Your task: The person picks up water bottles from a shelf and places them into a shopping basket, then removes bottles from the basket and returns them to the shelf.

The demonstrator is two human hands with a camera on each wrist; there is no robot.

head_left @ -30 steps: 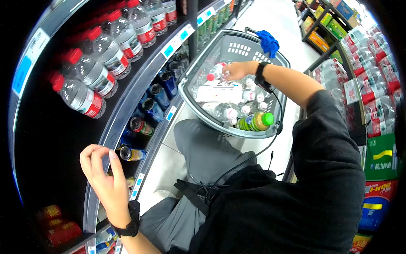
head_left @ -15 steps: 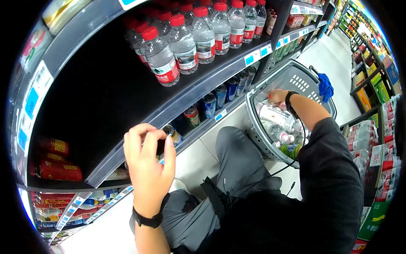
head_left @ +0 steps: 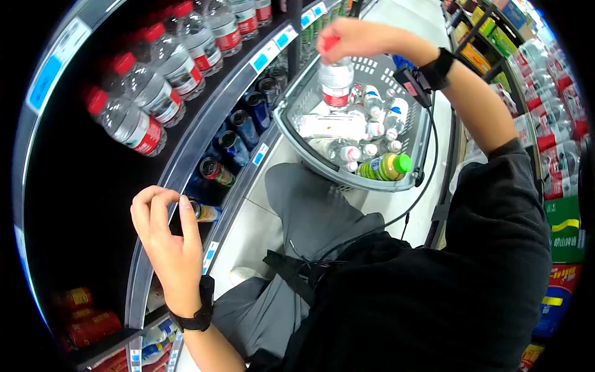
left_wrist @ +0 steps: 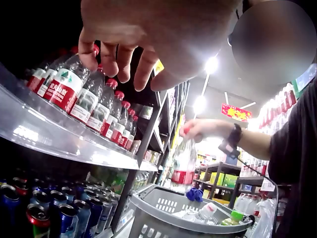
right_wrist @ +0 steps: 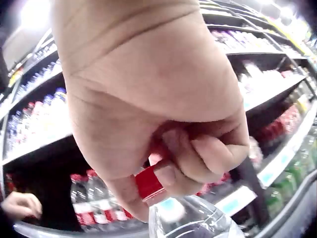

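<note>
My right hand [head_left: 359,41] pinches the red cap of a clear water bottle [head_left: 336,82], which hangs upright over the grey basket [head_left: 286,133]. In the right wrist view, thumb and fingers close round the red cap [right_wrist: 149,182]. Several bottles lie in the basket, one with a green cap [head_left: 403,163], beside a white-labelled pack [head_left: 328,127]. My left hand [head_left: 167,239] is held up by the shelf edge, its fingers loosely bent around nothing. The left wrist view shows that hand [left_wrist: 148,39] in front of the row of red-capped bottles [left_wrist: 64,89].
Red-capped bottles [head_left: 149,93] stand on the shelf at left, with cans [head_left: 232,149] on the level below. Red cans [head_left: 93,328] lie at the lower left. Wrapped bottle packs [head_left: 551,124] and a green box [head_left: 563,229] line the right side. A cable hangs from the right wrist.
My right hand has risen out of the basket, lifting a red-capped bottle. My left hand stays raised by the shelf. The head view swung left, then back.
</note>
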